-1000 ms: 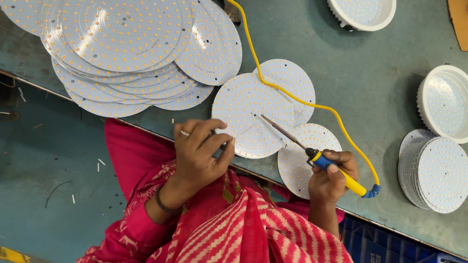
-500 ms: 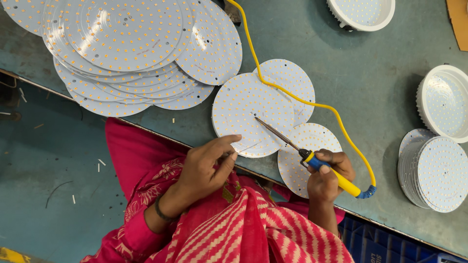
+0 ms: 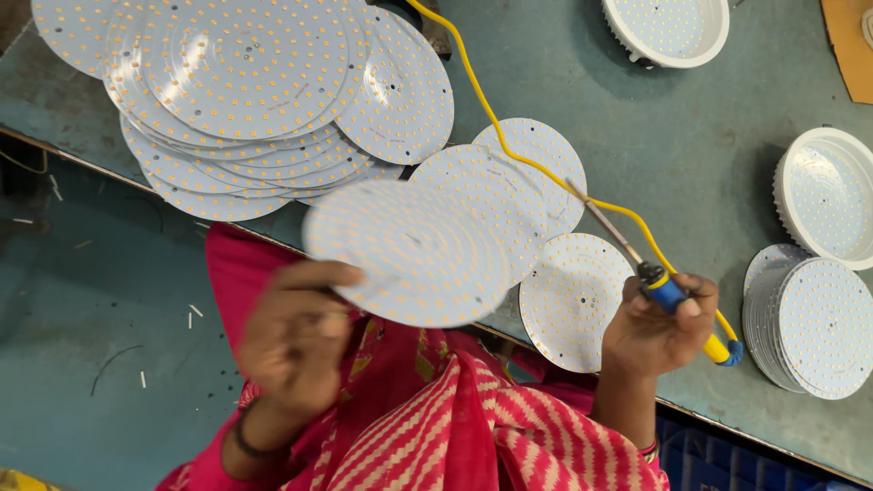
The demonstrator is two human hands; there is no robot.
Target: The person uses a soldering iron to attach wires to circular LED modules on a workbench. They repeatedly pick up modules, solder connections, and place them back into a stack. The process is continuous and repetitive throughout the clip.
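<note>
Disc in hand: round white LED board [image 3: 409, 255] studded with small yellow chips, lifted off the bench [image 3: 700, 145] and held tilted over its near edge.
Left hand: left hand [image 3: 296, 341], blurred, fingers closed on the board's near rim.
Right hand: right hand [image 3: 657, 329] wrapped tight around the blue-and-yellow handle of a soldering iron [image 3: 650, 273]; its tip points up toward the far side, clear of any board.
Cable: yellow cord [image 3: 482, 91] runs from the iron to the far edge.
On the bench: three more boards [image 3: 573, 300] lie overlapping by the near edge; a fanned pile of boards [image 3: 245, 91] fills the far left corner; a neat stack [image 3: 818, 327] and white lamp housings [image 3: 827, 195] sit at the right.
Step, as judged: one board being moved between soldering passes.
Next move calls for: a steady grip and the hot tip kept away from fingers.
</note>
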